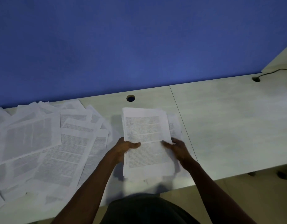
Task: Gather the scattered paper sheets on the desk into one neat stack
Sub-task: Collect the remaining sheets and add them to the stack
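A stack of printed paper sheets (pixel 146 126) is held above the middle of the pale desk (pixel 228 126). My left hand (pixel 125 147) grips its left edge, thumb lying on the top page. My right hand (pixel 176 147) grips the right edge, thumb on the page too. A few sheets stick out unevenly at the right side and bottom of the stack. Several scattered printed sheets (pixel 47 143) lie overlapping across the left part of the desk, reaching its front edge.
A blue partition wall (pixel 123 46) stands along the desk's back edge. A round cable hole (pixel 130 98) sits behind the stack. Another hole with a black cable (pixel 256 79) is at the far right. A seam divides the desk beside my right hand.
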`<state>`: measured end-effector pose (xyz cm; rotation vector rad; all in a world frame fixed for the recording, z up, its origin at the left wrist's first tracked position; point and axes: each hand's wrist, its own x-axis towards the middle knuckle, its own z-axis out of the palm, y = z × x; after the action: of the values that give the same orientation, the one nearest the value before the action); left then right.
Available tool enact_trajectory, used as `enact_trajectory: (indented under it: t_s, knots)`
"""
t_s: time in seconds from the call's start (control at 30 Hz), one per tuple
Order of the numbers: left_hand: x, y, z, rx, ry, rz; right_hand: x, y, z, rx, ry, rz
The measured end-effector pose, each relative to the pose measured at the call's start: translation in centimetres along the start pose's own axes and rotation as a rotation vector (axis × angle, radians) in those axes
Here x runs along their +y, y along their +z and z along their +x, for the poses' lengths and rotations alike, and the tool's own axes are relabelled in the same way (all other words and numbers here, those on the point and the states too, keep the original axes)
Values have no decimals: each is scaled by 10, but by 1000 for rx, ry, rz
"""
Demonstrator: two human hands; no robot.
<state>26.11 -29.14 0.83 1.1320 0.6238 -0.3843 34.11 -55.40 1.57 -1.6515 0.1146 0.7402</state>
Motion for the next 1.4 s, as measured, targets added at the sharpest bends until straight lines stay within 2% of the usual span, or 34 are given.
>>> enact_trajectory:
  t_s: [0.07,0.17,0.23,0.3,0.33,0.4,0.5,0.7,0.77,0.83,0.9,0.97,1.03,1.1,1.13,1.23,1.27,1.3,1.33,1.37,1.4]
  knots:
    - [-6,21,6,31,1,-5,-2,-19,11,222,-93,-162]
    - [-19,56,16,252,62,48,0,-37,21,370,-108,-484]
    - [-28,71,20,406,82,312,3,-45,21,446,-60,-639]
    - [-32,80,20,491,109,571,8,-45,20,530,-67,-818]
    - [-34,82,19,541,116,644,10,-42,19,581,-98,-892]
    - [-34,78,13,649,120,706,9,-26,18,630,-227,-861]
    - [-34,56,-5,759,115,675,-6,20,23,426,-391,-734]
    - [-61,-49,-77,1050,108,548,-11,160,38,-93,-330,-733]
    - [-69,-92,-101,1141,116,536,-6,208,32,-163,-257,-824]
    - [-68,-132,-120,1214,76,528,-1,250,22,-98,-143,-961]
    - [-64,-170,-132,1246,22,558,4,292,9,5,11,-1063]
    - [-61,-204,-133,1209,-47,723,9,328,-6,79,172,-1034]
    - [-62,-228,-128,1089,-158,948,14,356,-17,74,273,-923]
    - [-66,-242,-118,980,-206,1045,19,375,-21,11,314,-783]
    - [-69,-244,-113,948,-203,1075,16,383,-22,-3,347,-730]
    - [-73,-244,-110,988,-83,1106,17,419,-10,165,440,-700]
    - [-72,-246,-111,1018,-19,1095,16,417,-5,102,442,-682]
    - [-70,-251,-111,1038,24,1099,24,413,5,169,341,-682]
    - [-67,-257,-109,1045,46,1124,24,414,5,299,321,-729]
    - [-66,-265,-107,1030,51,1155,19,412,-1,372,378,-732]
    - [-66,-272,-105,981,48,1169,22,411,-2,396,312,-694]
